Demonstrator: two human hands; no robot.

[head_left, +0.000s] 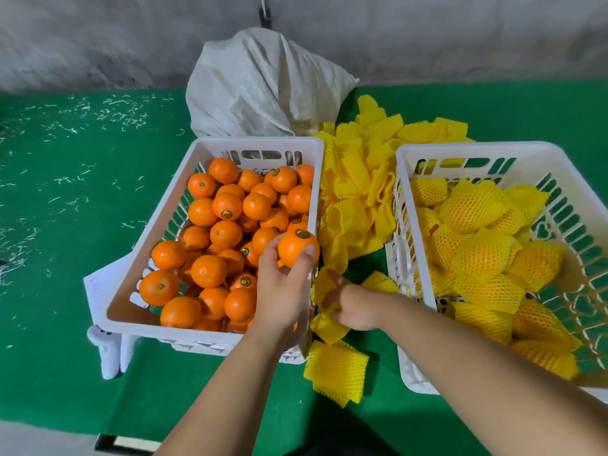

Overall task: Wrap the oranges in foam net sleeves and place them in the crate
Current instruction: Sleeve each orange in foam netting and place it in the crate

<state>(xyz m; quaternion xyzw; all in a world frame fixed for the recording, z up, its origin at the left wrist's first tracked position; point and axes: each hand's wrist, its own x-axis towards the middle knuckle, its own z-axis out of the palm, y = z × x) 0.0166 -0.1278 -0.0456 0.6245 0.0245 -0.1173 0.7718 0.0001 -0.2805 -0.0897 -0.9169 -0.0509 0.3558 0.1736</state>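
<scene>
- Risk first: the round orange fruit with a dark sticker (297,247) sits high in the left hand (283,291), right over the near right corner of the white slotted plastic crate of bare oranges (158,205); a loose hold there could let it roll off the rim and drop into the gap between the crates, I'd judge
- Second worry: the right hand (353,307) is down among the loose yellow foam net sleeves (355,192) piled on the green tabletop (65,225); they lie heaped and overlapping, so two could come up together or one could snag
- Left hand: fingers and thumb curled round the orange, gripping it from below and the sides; a firm cupping hold
- Right hand: fingers reaching into the sleeves between the crates, touching them; whether it has pinched one I cannot tell
- The white crate of wrapped oranges (408,159) waits at the right edge of the tabletop, already well filled; a crumpled white woven sack (256,87) stands behind
</scene>
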